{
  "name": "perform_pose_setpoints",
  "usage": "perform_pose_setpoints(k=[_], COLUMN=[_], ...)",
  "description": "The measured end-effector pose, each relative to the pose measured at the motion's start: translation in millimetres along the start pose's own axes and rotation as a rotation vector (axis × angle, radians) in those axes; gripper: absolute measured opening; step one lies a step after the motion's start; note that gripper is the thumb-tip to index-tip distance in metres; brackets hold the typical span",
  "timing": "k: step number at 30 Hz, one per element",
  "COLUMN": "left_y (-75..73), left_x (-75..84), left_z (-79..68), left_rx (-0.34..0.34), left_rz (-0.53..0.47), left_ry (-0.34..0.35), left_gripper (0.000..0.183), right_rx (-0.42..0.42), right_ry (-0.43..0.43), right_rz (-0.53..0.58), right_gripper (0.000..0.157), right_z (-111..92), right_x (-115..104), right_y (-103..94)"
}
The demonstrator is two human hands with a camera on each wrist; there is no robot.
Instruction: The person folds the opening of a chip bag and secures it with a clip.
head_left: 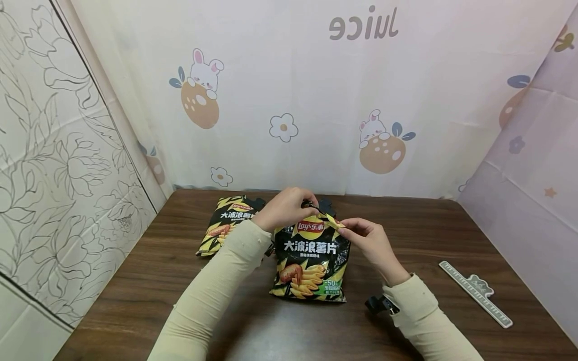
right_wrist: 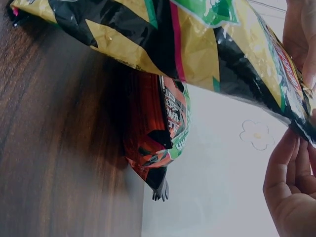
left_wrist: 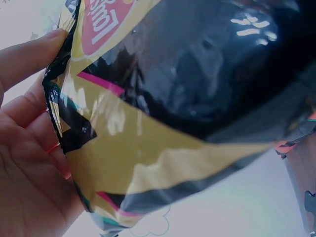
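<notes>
A black and yellow Lay's chip bag [head_left: 311, 265] stands in front of me, its printed front facing me. My left hand [head_left: 289, 204] pinches the bag's top edge on the left, thumb on one face and fingers on the other, as the left wrist view also shows on the bag [left_wrist: 118, 133]. My right hand [head_left: 372, 245] pinches the top right corner between thumb and fingertips. In the right wrist view, the right hand [right_wrist: 291, 187] grips the bag's edge [right_wrist: 197, 54], with part of the left hand [right_wrist: 302, 39] at the upper right.
A second black and yellow chip bag [head_left: 221, 225] lies at the back left, partly hidden by my left arm. An orange-red bag [right_wrist: 148, 123] rests behind the held one. A long white sealing clip [head_left: 478, 296] lies at the right. A patterned curtain [head_left: 289, 75] hangs behind the table [head_left: 149, 281].
</notes>
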State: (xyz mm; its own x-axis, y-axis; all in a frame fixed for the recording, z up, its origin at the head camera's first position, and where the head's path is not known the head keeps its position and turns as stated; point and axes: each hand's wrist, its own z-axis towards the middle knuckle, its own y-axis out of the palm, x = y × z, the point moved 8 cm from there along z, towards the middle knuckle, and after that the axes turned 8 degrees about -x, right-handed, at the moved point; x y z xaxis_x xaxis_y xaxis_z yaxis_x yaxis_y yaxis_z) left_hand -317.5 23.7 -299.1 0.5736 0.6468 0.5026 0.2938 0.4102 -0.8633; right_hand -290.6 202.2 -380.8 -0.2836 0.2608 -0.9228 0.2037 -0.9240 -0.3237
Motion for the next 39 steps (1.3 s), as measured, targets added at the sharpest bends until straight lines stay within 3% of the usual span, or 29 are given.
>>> perform_pose_setpoints(k=[12,22,30,39], left_y=[0.5,1.3,0.7,1.3], left_x=[0.1,-0.1,1.2,1.9], left_z=[-0.6,-2.5,-3.1,-3.4], left_rx=[0.013,0.0,0.013,0.017], left_rz=[0.008,-0.011,-0.004,-0.009], left_ry=[0.008,0.006,-0.001,0.002], left_gripper=[0.013,0.02,0.016,0.016], right_rx=[-0.058,-0.094,0.015,0.164], right_ry=[-0.064,-0.138,-0.136,-0.065], right_rz=[-0.063,-0.079,-0.325,-0.571], right_gripper=[0.032,0.033,0.031,0.034], right_z=[-5,-12,-22,-35], right_x=[-8,-11,-12,0], right_y=[-8.4,-37.1,-77.7,-124.1])
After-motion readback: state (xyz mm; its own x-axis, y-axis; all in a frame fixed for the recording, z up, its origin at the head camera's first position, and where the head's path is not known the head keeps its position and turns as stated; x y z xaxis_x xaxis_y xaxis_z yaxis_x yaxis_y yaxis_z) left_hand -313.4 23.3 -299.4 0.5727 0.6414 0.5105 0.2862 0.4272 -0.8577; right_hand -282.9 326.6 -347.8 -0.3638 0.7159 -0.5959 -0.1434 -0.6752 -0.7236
